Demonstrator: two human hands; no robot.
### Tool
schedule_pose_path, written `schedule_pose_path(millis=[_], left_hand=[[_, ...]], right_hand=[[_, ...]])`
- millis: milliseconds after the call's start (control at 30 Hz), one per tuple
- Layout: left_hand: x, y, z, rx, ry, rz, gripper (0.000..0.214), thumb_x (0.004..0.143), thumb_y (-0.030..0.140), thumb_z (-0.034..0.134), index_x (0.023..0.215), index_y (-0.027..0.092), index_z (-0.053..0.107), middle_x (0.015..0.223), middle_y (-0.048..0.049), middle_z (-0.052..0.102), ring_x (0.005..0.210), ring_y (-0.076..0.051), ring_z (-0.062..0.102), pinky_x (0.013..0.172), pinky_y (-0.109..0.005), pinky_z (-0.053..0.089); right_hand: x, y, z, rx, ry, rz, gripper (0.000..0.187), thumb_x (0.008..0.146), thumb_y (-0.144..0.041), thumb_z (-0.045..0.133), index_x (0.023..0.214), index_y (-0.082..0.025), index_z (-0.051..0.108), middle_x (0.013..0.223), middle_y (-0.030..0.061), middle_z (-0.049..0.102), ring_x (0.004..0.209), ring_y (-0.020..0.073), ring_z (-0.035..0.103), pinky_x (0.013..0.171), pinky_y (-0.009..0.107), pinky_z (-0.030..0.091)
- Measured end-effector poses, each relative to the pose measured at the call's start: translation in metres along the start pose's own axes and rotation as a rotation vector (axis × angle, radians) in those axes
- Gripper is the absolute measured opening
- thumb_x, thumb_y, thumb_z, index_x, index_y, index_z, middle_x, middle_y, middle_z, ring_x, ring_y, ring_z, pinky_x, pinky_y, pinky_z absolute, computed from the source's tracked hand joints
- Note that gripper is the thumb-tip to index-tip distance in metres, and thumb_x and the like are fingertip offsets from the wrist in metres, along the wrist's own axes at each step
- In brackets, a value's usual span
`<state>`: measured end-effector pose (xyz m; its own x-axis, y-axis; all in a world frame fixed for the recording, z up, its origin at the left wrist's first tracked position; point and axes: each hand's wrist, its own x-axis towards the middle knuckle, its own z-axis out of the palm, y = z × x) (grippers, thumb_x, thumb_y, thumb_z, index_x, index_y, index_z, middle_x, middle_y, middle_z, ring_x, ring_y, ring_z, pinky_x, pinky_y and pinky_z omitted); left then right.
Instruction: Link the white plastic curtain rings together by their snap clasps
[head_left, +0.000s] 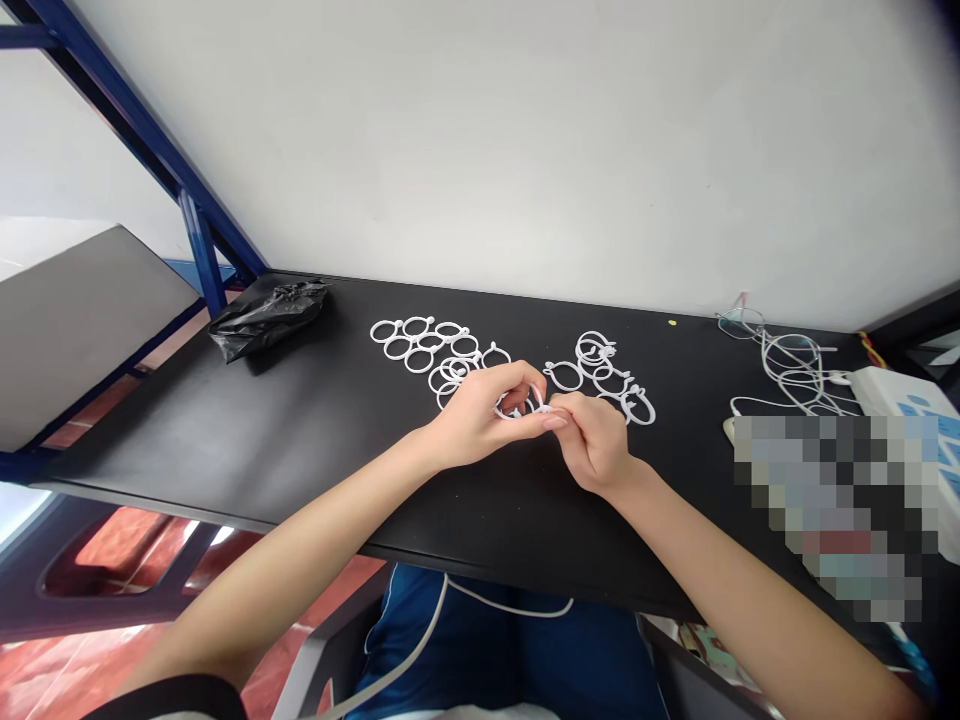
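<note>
Between thumb and curled fingers, my left hand [484,418] grips a white plastic ring [504,411] that looks like a curtain ring. My right hand [596,440] pinches the same ring at its right side, where a small tab shows. The two hands meet just above the black table, and their fingers hide part of the ring. Beyond my left hand lies a loose group of several similar white rings [419,360], each with a small eyelet. A smaller group of white rings [564,376] lies behind my right hand, some overlapping.
A crumpled black plastic bag [270,318] lies at the back left of the black table [225,430]. On the right are eyeglasses [741,322], tangled white cables [795,370], a white box [892,395] and a blurred-out object [840,510]. Blue metal framing [142,120] rises at left.
</note>
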<state>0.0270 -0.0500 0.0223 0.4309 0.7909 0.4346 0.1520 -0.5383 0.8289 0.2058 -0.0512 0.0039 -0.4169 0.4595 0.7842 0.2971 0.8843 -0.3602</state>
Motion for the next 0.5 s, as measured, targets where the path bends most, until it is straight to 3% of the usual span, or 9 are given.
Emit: schedule_pose_path(millis=[200,300,400,500], left_hand=[[0.000,-0.004,-0.001,0.077,0.013,0.013,0.033,0.087,0.049,0.064,0.086,0.017,0.057,0.061,0.0067,0.038,0.056,-0.008,0.039,0.056,-0.021,0.034],[0.002,-0.014,-0.006,0.263,0.082,0.068,0.037,0.090,0.054,0.058,0.090,0.017,0.060,0.064,0.0039,0.045,0.060,-0.010,0.044,0.060,-0.023,0.038],[0.005,-0.026,-0.012,0.503,0.163,0.122,0.040,0.092,0.055,0.055,0.095,0.016,0.063,0.071,-0.0009,0.054,0.070,-0.015,0.050,0.069,-0.028,0.043],[0.006,-0.036,-0.013,0.694,0.129,0.097,0.039,0.090,0.053,0.060,0.095,0.014,0.065,0.077,-0.0039,0.060,0.075,-0.018,0.052,0.075,-0.033,0.045]], right_hand=[[-0.003,0.002,0.002,0.040,-0.017,0.063,0.020,0.101,-0.021,0.043,0.082,-0.022,0.050,0.057,-0.0061,0.048,0.044,0.0081,0.043,0.044,0.022,0.033],[-0.005,0.005,0.004,0.113,-0.006,0.251,0.019,0.101,-0.023,0.043,0.083,-0.022,0.050,0.056,-0.0072,0.045,0.043,0.0078,0.042,0.045,0.022,0.036],[-0.006,0.009,0.004,0.154,0.096,0.442,0.016,0.100,-0.029,0.045,0.087,-0.022,0.051,0.056,-0.0072,0.046,0.044,0.0086,0.046,0.048,0.023,0.042],[-0.003,0.012,0.002,0.096,0.180,0.532,0.014,0.097,-0.032,0.052,0.086,-0.022,0.052,0.062,-0.0047,0.054,0.049,0.0100,0.052,0.052,0.024,0.046]])
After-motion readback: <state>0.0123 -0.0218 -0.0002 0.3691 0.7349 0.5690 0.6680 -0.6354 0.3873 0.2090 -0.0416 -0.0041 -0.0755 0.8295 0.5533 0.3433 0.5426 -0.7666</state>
